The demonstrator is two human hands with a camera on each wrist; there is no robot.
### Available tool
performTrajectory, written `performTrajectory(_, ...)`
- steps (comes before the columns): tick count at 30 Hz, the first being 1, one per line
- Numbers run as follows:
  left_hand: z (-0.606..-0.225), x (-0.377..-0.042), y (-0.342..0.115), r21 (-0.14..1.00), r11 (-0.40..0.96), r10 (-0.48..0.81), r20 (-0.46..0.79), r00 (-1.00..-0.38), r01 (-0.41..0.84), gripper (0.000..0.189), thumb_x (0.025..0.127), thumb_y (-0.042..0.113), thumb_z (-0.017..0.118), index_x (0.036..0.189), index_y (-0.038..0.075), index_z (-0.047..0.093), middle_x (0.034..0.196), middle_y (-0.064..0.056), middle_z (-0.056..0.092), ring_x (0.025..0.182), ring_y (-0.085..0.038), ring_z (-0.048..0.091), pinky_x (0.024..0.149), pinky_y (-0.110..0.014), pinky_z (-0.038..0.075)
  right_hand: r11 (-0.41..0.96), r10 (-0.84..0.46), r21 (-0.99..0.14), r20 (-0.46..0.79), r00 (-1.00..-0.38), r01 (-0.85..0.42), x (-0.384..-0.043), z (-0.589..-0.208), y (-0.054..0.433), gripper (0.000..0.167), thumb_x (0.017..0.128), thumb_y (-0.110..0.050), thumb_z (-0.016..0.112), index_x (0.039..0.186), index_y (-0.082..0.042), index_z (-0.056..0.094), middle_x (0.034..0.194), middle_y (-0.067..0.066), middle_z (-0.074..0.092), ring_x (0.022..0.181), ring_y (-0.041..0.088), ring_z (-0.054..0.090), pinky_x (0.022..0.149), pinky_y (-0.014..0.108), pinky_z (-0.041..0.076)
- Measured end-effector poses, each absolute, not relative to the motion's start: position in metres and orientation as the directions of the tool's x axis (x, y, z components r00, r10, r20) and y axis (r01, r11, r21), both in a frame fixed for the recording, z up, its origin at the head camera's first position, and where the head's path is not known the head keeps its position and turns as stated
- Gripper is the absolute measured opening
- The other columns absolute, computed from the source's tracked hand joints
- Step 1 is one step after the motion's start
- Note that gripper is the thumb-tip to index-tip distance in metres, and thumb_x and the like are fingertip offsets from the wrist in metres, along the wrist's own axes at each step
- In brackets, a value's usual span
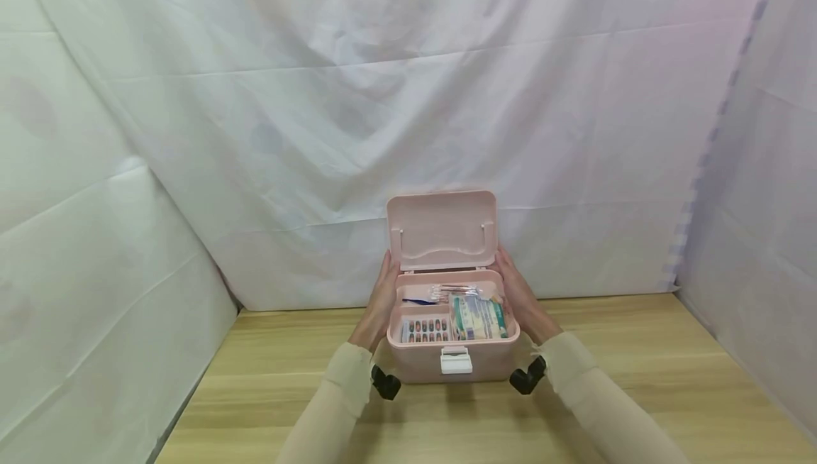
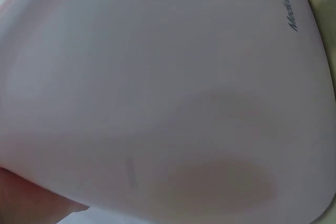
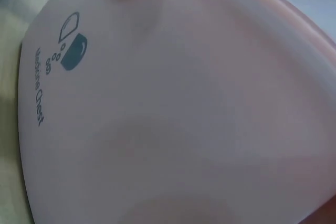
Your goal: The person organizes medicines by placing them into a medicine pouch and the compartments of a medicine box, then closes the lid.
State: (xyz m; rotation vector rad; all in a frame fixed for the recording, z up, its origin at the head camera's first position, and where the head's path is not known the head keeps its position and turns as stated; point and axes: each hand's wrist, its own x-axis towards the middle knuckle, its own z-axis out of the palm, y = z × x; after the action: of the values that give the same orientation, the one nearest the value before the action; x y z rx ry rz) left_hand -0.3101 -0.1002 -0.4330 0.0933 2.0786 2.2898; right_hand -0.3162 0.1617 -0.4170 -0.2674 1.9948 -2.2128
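Note:
A pink medicine chest [image 1: 415, 363] stands with its lid [image 1: 443, 228] raised, a white clasp [image 1: 456, 362] at the front. My left hand [image 1: 381, 301] presses along its left side and my right hand [image 1: 520, 299] along its right, fingers extended towards the rear corners by the hinge. Inside lie a blister pack of capsules [image 1: 428, 330], a white and green packet [image 1: 480, 318], a bag of cotton swabs [image 1: 456, 292] and a slim dark blue item [image 1: 418, 301]. Both wrist views are filled by the chest's sides [image 2: 157, 77], with "Medicine Chest" lettering [image 3: 39, 87] on the right one.
A wooden table [image 1: 255, 379] lies under the chest. White cloth [image 1: 306, 130] hangs behind it and along both sides. A black wrist camera [image 1: 386, 383] sits below the left hand, and another black camera [image 1: 528, 376] below the right.

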Motion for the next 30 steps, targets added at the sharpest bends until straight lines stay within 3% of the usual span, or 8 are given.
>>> performTrajectory(7, -0.434, -0.297, -0.103, 0.992, -0.128, 0.09, 0.007, -0.996, -0.005, 0.065, 0.106, 0.046, 0.031, 0.16, 0.029, -0.002, 0.167, -0.003, 0.0, 0.152, -0.033, 0.006, 0.118, -0.06, 0.006, -0.155, -0.259, -0.988, 0.039, -0.965, 0.002, -0.3, -0.413, 0.158, 0.057, 0.107, -0.05, 0.019, 0.159, -0.034, 0.001, 0.157, 0.015, 0.025, 0.144, 0.034, 0.027, 0.117, 0.056, 0.018)
performTrajectory(12, -0.435, -0.284, -0.104, 0.99, -0.138, 0.099, 0.029, -0.995, 0.015, 0.063, 0.107, 0.045, 0.031, 0.16, 0.033, -0.002, 0.167, 0.001, -0.002, 0.152, -0.032, 0.0, 0.116, -0.064, 0.004, -0.138, -0.251, -0.99, 0.014, -0.968, 0.022, -0.284, -0.412, 0.157, 0.057, 0.107, -0.052, 0.021, 0.158, -0.036, 0.003, 0.158, 0.01, 0.025, 0.145, 0.03, 0.026, 0.117, 0.056, 0.019)
performTrajectory(22, -0.433, -0.253, -0.099, 0.99, -0.137, 0.104, 0.006, -0.995, -0.009, 0.067, 0.105, 0.05, 0.035, 0.16, 0.032, 0.001, 0.167, -0.005, 0.006, 0.151, -0.035, 0.01, 0.116, -0.063, 0.008, -0.042, -0.167, -0.998, -0.038, -0.985, 0.046, -0.248, -0.412, 0.164, 0.068, 0.103, -0.06, 0.026, 0.159, -0.034, -0.001, 0.163, 0.005, 0.018, 0.149, 0.027, 0.02, 0.118, 0.057, 0.014)
performTrajectory(30, -0.435, -0.241, -0.095, 0.988, -0.153, 0.119, 0.041, -0.992, 0.022, 0.068, 0.105, 0.051, 0.035, 0.16, 0.032, 0.0, 0.167, -0.006, 0.004, 0.151, -0.037, 0.009, 0.114, -0.066, 0.006, -0.106, -0.19, -0.994, 0.008, -0.982, 0.012, -0.234, -0.413, 0.168, 0.067, 0.104, -0.058, 0.024, 0.159, -0.031, -0.002, 0.161, 0.008, 0.02, 0.146, 0.03, 0.024, 0.116, 0.056, 0.019)
